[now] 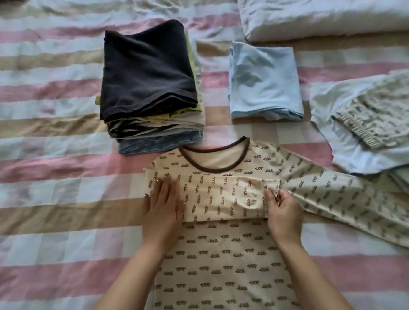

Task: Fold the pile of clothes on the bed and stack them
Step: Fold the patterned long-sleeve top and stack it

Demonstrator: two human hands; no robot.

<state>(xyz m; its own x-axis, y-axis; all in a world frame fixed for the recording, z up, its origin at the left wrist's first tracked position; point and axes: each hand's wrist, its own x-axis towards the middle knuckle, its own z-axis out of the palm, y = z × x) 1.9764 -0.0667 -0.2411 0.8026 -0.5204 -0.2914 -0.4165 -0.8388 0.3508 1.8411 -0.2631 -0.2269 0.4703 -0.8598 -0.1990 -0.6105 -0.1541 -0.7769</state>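
A cream long-sleeved top (218,260) with a small dark print and a brown neckband lies flat on the bed in front of me. One sleeve is folded across its chest. My left hand (162,204) presses flat on the folded sleeve's left end. My right hand (283,210) pinches the fabric at the sleeve's right end, by the shoulder. The other sleeve (357,206) stretches out to the right. Behind the top stands a stack of folded clothes (147,86) with a dark garment on top.
A folded light-blue garment (263,80) lies right of the stack. Unfolded clothes (372,122), pale blue and printed with a ribbed band, sit at the right edge. A white pillow (328,8) is at the back right. The striped pink, beige and blue bedspread (45,163) covers the bed.
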